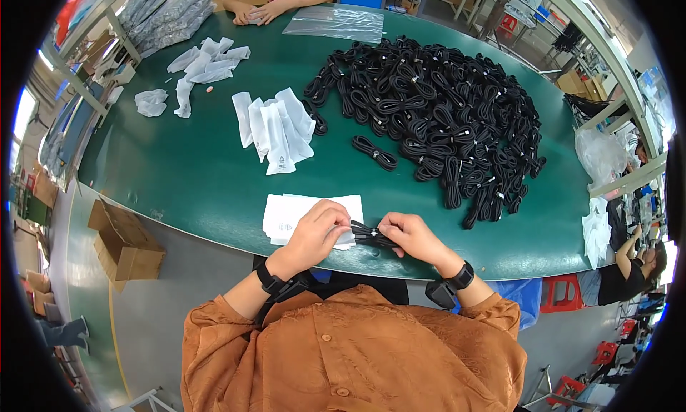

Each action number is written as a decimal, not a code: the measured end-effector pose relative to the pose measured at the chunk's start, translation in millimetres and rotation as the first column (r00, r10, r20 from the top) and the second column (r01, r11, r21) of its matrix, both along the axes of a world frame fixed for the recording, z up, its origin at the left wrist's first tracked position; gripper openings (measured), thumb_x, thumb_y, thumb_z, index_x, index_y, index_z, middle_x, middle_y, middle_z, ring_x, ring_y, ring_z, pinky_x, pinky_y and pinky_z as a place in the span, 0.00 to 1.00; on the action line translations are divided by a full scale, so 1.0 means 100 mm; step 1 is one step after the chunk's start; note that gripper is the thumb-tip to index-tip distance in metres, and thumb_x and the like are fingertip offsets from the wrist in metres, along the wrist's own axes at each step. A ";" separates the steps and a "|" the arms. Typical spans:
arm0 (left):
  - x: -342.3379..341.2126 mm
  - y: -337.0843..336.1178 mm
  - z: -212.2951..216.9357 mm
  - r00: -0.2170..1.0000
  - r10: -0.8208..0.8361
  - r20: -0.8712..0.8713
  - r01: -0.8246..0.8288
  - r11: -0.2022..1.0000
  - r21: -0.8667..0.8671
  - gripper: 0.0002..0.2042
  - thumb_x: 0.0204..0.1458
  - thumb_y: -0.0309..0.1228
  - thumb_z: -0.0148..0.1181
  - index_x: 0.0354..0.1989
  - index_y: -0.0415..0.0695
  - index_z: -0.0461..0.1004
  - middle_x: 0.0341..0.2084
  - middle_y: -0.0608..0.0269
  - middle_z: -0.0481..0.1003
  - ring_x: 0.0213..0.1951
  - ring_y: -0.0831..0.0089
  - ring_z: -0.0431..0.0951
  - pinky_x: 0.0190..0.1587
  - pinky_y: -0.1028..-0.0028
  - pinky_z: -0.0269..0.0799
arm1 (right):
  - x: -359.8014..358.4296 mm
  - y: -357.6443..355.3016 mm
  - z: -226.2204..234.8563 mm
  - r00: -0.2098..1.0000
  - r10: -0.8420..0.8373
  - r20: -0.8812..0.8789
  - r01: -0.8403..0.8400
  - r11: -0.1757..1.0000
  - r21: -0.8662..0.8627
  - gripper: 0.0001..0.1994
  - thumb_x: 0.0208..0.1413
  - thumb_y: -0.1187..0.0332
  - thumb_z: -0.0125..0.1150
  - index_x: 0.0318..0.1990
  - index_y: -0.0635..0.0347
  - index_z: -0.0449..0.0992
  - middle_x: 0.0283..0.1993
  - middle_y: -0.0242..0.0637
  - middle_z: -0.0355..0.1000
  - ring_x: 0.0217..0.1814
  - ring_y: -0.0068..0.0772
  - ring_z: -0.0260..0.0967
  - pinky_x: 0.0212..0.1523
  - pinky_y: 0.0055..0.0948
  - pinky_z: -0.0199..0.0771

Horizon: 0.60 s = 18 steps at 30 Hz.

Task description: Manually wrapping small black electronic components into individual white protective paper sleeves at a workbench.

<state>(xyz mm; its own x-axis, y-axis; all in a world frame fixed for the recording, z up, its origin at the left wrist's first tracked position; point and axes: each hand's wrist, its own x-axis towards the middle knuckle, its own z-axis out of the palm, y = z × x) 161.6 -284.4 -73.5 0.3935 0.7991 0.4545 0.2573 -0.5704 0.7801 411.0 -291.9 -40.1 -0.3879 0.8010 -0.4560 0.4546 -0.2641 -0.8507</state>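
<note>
**Black cable bundle held close to the table edge**

Clocked from the bundle: green tabletop spreads at ten; white sleeves lie at nine, beneath the left hand, its exact grip unclear. The bundle's long axis runs nine to three, dipping toward four, where the right hand pinches it. Near edge, six; cable pile, one.

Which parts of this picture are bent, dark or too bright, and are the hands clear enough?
Head view: black corners surround the rounded image; head view: the near edge of the green table bows; head view: the far-left window is washed out, and the clear plastic sheet shows glare; head view: left hand and right hand look reasonably sharp.
</note>
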 end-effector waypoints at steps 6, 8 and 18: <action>0.02 -0.02 0.12 0.994 -0.054 -0.097 0.079 0.957 0.281 0.09 0.45 0.17 0.66 0.33 0.41 0.74 0.39 0.61 0.75 0.39 0.63 0.74 0.38 0.70 0.71 | 0.04 -0.03 -0.32 0.926 -0.087 -0.368 0.080 0.996 -0.035 0.07 0.57 0.72 0.64 0.41 0.64 0.76 0.36 0.40 0.72 0.30 0.30 0.70 0.28 0.26 0.69; 0.01 0.00 0.14 0.998 0.003 -0.064 0.011 0.978 0.209 0.09 0.45 0.18 0.66 0.33 0.41 0.74 0.39 0.60 0.75 0.40 0.62 0.74 0.39 0.69 0.71 | -0.11 -0.10 -0.22 0.997 0.079 0.017 -0.060 0.578 0.814 0.08 0.57 0.72 0.66 0.42 0.64 0.76 0.36 0.39 0.72 0.31 0.25 0.70 0.29 0.22 0.70; -0.02 0.13 0.38 0.997 0.039 0.063 -0.031 0.991 -0.132 0.04 0.53 0.23 0.64 0.34 0.42 0.75 0.39 0.65 0.74 0.43 0.72 0.71 0.42 0.74 0.67 | -0.47 -0.06 0.06 0.969 -0.164 -0.183 0.245 0.699 0.672 0.20 0.50 0.74 0.73 0.51 0.62 0.75 0.45 0.38 0.70 0.38 0.26 0.70 0.37 0.25 0.74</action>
